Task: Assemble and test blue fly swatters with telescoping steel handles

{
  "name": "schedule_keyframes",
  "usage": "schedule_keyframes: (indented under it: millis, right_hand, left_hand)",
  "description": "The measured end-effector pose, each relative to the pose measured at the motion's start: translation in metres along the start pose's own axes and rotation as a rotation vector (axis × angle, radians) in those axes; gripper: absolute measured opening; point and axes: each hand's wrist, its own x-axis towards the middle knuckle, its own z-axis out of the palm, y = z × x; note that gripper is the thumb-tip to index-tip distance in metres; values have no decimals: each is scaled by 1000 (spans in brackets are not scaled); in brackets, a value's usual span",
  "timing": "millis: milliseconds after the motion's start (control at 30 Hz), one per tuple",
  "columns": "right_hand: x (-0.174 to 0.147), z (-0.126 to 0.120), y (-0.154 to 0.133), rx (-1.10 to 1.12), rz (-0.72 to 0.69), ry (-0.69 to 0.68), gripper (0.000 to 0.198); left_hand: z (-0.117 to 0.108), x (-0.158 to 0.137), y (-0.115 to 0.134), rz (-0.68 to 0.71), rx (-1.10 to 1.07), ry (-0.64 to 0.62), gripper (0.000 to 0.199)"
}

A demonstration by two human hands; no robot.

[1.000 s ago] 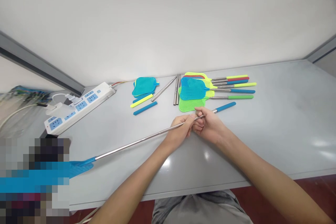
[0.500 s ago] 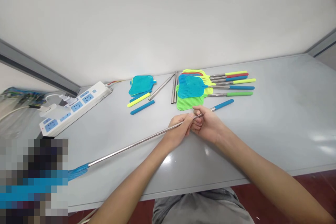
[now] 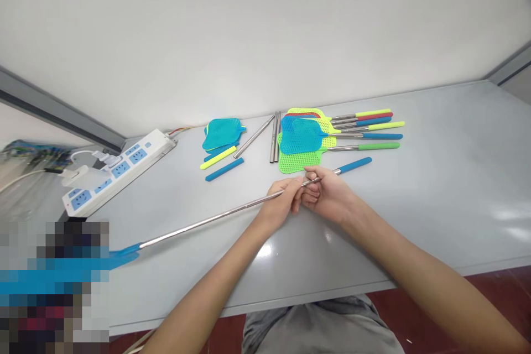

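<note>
A blue fly swatter with an extended metal telescopic rod (image 3: 199,224) stretches across the front of the table. My left hand (image 3: 282,202) is closed around the rod. Just to its right, my right hand (image 3: 327,193) grips the same rod, close to the blue handle (image 3: 355,165). The swatter's blue head lies far left, mostly hidden by pixelation. Behind my hands lies a pile of fly swatters, with a blue head (image 3: 301,135) over a green head (image 3: 298,163) and handles pointing right.
Left of the pile are metal tubes (image 3: 272,138), stacked blue swatter heads (image 3: 222,133), a yellow handle grip (image 3: 218,157) and a blue handle grip (image 3: 224,170). A white power strip (image 3: 124,168) with plugs sits at the left. A wall (image 3: 265,33) rises behind the table.
The far left end of the held swatter has risen slightly in view, so the rod lies a little flatter. Both hands keep their hold in nearly the same place.
</note>
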Motion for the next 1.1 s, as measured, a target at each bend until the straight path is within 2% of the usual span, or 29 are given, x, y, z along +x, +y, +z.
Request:
schedule_keyframes:
  millis: [133, 300, 567, 900, 1100]
  right_hand:
    - [1, 0, 0, -22, -17, -4, 33]
    - [2, -2, -3, -43, -72, -20, 36]
    - [1, -2, -10, -62, -211, -44, 42]
    - [2, -5, -19, -7, -386, -15, 46]
    - [4, -9, -27, 16, -384, -26, 47]
  left_hand:
    - [-1, 2, -1, -48, -58, 1, 39]
    - [2, 2, -4, -24, -58, 45, 40]
    - [11, -4, -2, 22, -105, 70, 41]
    - [10, -9, 2, 36, -111, 48, 40]
    - [10, -9, 3, 34, -98, 42, 40]
